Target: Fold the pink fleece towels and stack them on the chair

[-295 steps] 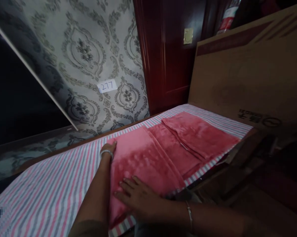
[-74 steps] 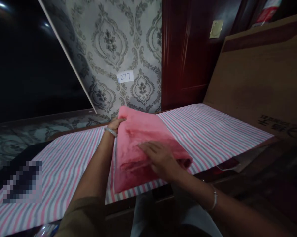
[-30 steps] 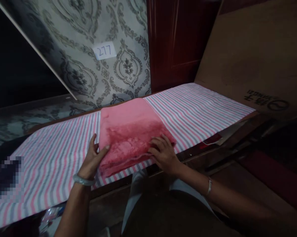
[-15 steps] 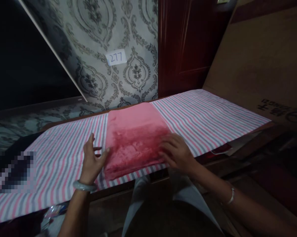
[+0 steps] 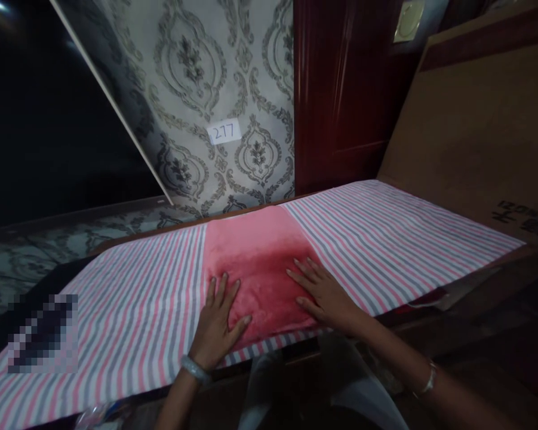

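Observation:
A folded pink-red plush cloth [image 5: 269, 292] lies on a striped pink, grey and white sheet [image 5: 138, 304] that covers a long table. Its far part is paler and smoother; the near part is darker and fuzzy. My left hand [image 5: 217, 322], with a pale bangle at the wrist, rests with fingers spread on the cloth's left edge. On the right side of the cloth lies my right hand [image 5: 322, 292], palm down, fingers apart. Neither hand grips anything.
Patterned wallpaper with a paper label [image 5: 224, 131] reading 277 rises behind the table. A large dark screen [image 5: 62, 119] stands at the left. To the right are a dark red door [image 5: 335, 89] and a big cardboard box [image 5: 479, 119].
My left hand has moved right from beside the cloth onto its left edge. My right hand has flattened on the right side. The view has tilted up slightly.

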The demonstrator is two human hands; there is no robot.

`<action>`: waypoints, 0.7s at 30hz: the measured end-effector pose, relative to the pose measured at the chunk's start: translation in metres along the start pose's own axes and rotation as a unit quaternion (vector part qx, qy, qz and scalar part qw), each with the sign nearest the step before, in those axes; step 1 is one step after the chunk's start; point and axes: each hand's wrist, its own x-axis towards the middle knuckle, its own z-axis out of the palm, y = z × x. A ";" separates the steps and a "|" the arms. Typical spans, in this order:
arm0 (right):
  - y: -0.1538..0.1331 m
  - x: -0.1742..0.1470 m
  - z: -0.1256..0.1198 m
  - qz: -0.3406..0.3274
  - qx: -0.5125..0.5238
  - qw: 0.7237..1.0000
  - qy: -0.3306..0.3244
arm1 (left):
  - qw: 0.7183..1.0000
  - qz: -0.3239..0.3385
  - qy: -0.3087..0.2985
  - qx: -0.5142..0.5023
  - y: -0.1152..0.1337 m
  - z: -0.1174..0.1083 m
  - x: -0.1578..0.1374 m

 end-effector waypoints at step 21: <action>-0.028 0.130 0.028 0.020 -0.026 0.997 -0.076 | 0.964 -0.090 -0.033 0.249 0.004 0.017 0.106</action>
